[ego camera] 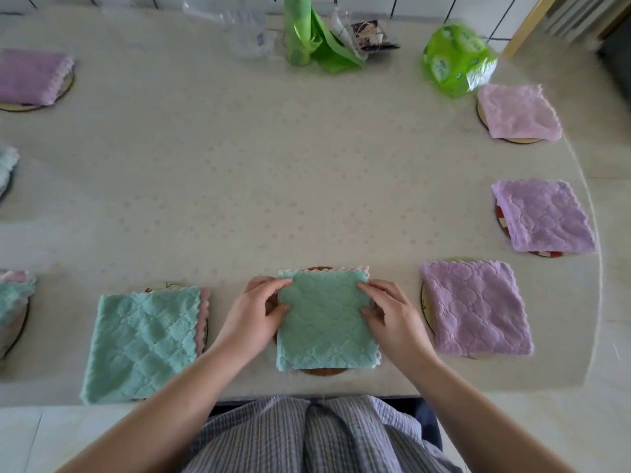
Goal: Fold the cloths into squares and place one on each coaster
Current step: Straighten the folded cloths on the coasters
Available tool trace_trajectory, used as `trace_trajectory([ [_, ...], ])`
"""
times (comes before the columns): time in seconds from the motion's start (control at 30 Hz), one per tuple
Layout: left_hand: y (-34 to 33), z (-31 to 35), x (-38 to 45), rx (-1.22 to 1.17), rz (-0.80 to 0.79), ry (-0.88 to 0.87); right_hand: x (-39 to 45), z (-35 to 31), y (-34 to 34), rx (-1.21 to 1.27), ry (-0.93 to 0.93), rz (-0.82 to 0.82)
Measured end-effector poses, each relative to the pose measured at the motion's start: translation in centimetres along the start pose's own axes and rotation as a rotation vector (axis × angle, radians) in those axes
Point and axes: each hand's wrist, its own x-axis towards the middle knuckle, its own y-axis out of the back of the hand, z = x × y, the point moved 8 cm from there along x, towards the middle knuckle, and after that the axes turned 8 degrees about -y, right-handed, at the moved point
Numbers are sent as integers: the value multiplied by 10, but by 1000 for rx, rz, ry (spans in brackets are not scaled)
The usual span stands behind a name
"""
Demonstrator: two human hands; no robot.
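Pale speckled tablecloth point(273, 172) covered the table, with white tiled wall along the far edge and a green tissue pack point(456, 59), a roll of green bags point(300, 32) and a clear plastic bottle point(247, 32) standing at the back. At the near edge, a folded green cloth point(324, 322) lay square on a dark round coaster point(322, 371), whose rim peeked out above and below it. The left hand point(252, 315) rested at the cloth's left edge with fingers loosely curled, fingertips pinching the border; the right hand point(389, 315) sat at the right edge likewise, thumb on top and fingers tucked at the hem. Just left of it, a larger green cloth with a pink scalloped edge point(143, 339) lay on its own coaster, tilted slightly. To the right, a purple cloth point(474, 308) covered a coaster, and two more, a purple cloth farther back point(543, 216) and a pink cloth point(519, 112), lay along the right side. A purple cloth at the far left point(30, 76) sat on another coaster, and more folded cloths showed partly at the left border
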Motion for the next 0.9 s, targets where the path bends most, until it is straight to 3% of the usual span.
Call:
trace_trajectory([
  [0.07,2,3,-3,119,26,-32,0,-3,4,-48,31,19],
  [0.2,1,30,-16,372,91,-282,-7,-15,6,-210,197,48],
  [0.3,-18,32,-25,511,-47,-369,-12,-19,-8,-339,280,-62],
  [0.4,-40,17,-31,654,-232,-331,-14,-8,-27,-525,257,-251],
  [0.5,-46,8,-33,698,-290,-298,-14,-3,-30,-601,264,-268],
  [0.7,-49,6,-32,707,-352,-264,-13,-4,-30,-625,274,-276],
  [0.8,-40,15,-30,583,-308,-260,-13,-10,-24,-577,274,-245],
  [0.9,-14,22,-26,326,-146,-224,-11,-27,-12,-426,279,-132],
])
